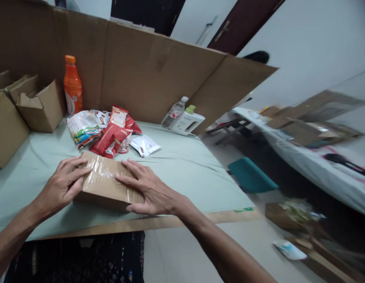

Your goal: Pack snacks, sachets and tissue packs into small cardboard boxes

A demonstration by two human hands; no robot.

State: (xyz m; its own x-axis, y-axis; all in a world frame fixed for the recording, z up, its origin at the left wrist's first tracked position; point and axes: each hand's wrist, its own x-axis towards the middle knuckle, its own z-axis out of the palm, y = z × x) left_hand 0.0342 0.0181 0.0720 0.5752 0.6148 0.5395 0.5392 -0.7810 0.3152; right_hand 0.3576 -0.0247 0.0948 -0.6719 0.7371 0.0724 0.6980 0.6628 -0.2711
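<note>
A closed cardboard box with shiny clear tape over its top lies near the table's front edge. My left hand grips its left end, fingers over the top edge. Across the right end, my right hand holds the box with fingers on top and thumb down along the front side. Just behind the box are red packets, a colourful plastic-wrapped pack and a silver-white sachet.
An orange bottle stands by open cardboard boxes at the left. A clear bottle and a white jug with green cap stand at the back right. A tall cardboard screen borders the table's rear.
</note>
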